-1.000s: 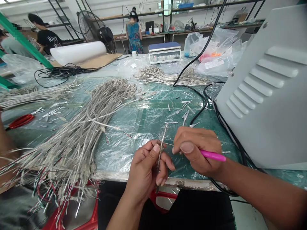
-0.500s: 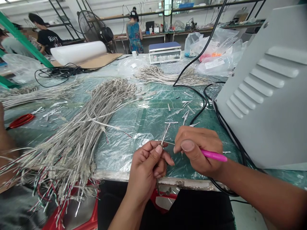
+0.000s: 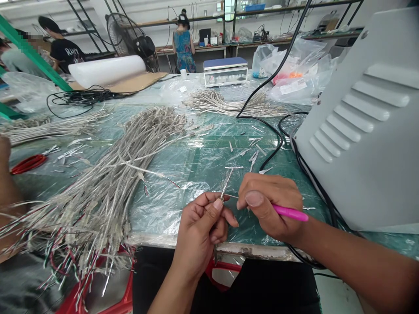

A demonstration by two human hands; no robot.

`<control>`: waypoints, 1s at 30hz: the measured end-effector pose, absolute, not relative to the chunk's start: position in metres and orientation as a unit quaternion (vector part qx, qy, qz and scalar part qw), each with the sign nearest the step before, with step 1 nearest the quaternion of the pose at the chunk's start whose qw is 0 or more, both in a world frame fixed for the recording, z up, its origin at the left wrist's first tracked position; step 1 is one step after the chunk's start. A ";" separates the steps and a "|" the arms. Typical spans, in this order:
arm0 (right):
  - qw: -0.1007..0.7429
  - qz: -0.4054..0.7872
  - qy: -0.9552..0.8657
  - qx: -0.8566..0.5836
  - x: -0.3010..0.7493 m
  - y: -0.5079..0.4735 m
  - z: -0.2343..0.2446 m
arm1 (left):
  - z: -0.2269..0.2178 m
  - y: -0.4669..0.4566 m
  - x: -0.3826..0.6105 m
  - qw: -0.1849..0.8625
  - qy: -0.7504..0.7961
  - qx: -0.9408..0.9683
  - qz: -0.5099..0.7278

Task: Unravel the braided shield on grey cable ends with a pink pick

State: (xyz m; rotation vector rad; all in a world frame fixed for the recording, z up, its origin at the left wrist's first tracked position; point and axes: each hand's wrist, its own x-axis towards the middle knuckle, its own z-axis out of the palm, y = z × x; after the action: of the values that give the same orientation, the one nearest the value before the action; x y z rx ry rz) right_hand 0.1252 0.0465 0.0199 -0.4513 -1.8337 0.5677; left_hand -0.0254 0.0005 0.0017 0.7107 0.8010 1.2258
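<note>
the left hand (image 3: 203, 222) is closed around a thin silver cable (image 3: 225, 181), pinching it between thumb and fingers above the near edge of the bench (image 3: 196, 161). the cable's frayed, shiny end sticks up and away from the thumb over the green mat, while its lower part hangs down past the bench edge below the fist. the right hand (image 3: 268, 207) is just beside it, closed on a pink tool (image 3: 290, 213) held like a pen; the tool's fine metal tip points left and meets the cable right at the left thumb. a big bundle of cables (image 3: 108, 183) runs from the middle of the bench to the near left corner, where coloured wire ends spill over the edge. short silver offcuts (image 3: 252, 150) lie scattered just beyond the hands. a grey machine casing (image 3: 360, 144) with vent slots fills the right side of the bench, and black cords (image 3: 278, 139) loop along its base. red-handled cutters (image 3: 28, 163) lie near the left edge, close to another person's arm (image 3: 6, 183). a 2nd bundle (image 3: 222, 102) lies toward the far edge, in front of a scale (image 3: 224, 71) and clear plastic bags (image 3: 294, 69). a white roll (image 3: 106, 71) sits at the far left.
</note>
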 end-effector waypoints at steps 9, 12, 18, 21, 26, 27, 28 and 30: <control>0.551 0.225 -0.779 -0.198 0.125 0.046 0.020 | 0.001 0.001 -0.025 0.683 0.362 0.320 0.548; 0.551 0.218 -0.781 -0.198 0.124 0.046 0.021 | 0.001 0.001 -0.025 0.683 0.360 0.324 0.546; 0.553 0.220 -0.779 -0.195 0.125 0.046 0.020 | 0.000 0.000 -0.026 0.683 0.357 0.327 0.546; 0.556 0.217 -0.778 -0.196 0.125 0.046 0.020 | 0.000 0.000 -0.026 0.685 0.356 0.327 0.545; 0.556 0.213 -0.778 -0.202 0.125 0.047 0.019 | 0.000 0.001 -0.026 0.686 0.354 0.326 0.546; 0.555 0.215 -0.778 -0.203 0.125 0.047 0.019 | 0.000 0.000 -0.026 0.686 0.354 0.326 0.545; 0.554 0.215 -0.778 -0.202 0.125 0.047 0.018 | 0.000 0.000 -0.026 0.687 0.355 0.326 0.544; 0.555 0.214 -0.778 -0.202 0.125 0.047 0.018 | 0.001 0.000 -0.027 0.687 0.357 0.325 0.543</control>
State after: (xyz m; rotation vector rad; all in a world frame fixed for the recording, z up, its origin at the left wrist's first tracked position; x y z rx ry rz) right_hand 0.1251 0.0465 0.0178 -0.4763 -1.8388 0.5056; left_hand -0.0266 0.0002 0.0005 0.7284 0.7982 1.2157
